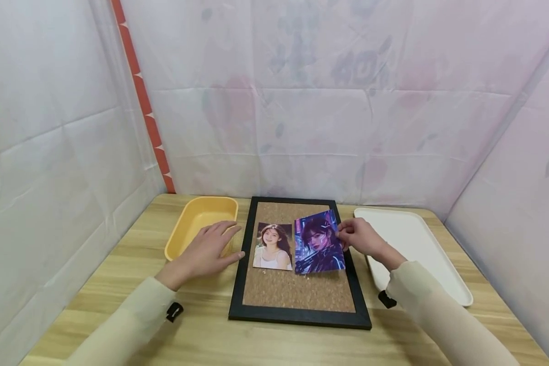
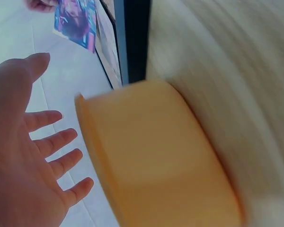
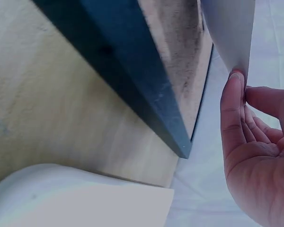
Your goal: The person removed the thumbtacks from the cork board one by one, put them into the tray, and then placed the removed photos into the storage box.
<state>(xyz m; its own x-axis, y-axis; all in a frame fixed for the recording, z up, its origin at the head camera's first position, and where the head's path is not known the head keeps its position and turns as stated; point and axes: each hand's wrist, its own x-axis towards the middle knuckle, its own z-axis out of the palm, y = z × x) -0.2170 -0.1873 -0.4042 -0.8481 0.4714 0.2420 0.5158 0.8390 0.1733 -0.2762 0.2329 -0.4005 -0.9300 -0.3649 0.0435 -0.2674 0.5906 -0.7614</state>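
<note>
Between thumb and fingers, my right hand (image 1: 362, 237) pinches the right edge of a purple and blue photo card (image 1: 319, 242). The card is tilted above a black-framed cork board (image 1: 297, 292); its pale back (image 3: 234, 33) shows in the right wrist view. Left of it, a photo of a person in a white top (image 1: 273, 246) lies on the cork. My left hand (image 1: 210, 251) hovers by the yellow tray, fingers spread and holding nothing. In the left wrist view, the fingers of that hand (image 2: 35, 142) appear apart from the tray's side.
The yellow tray (image 1: 176, 236) stands left of the board, near the back of the wooden table (image 1: 201, 335). On the right lies a white tray (image 1: 421, 254). Pale patterned cloth (image 1: 311, 101) hangs behind the table and along both sides.
</note>
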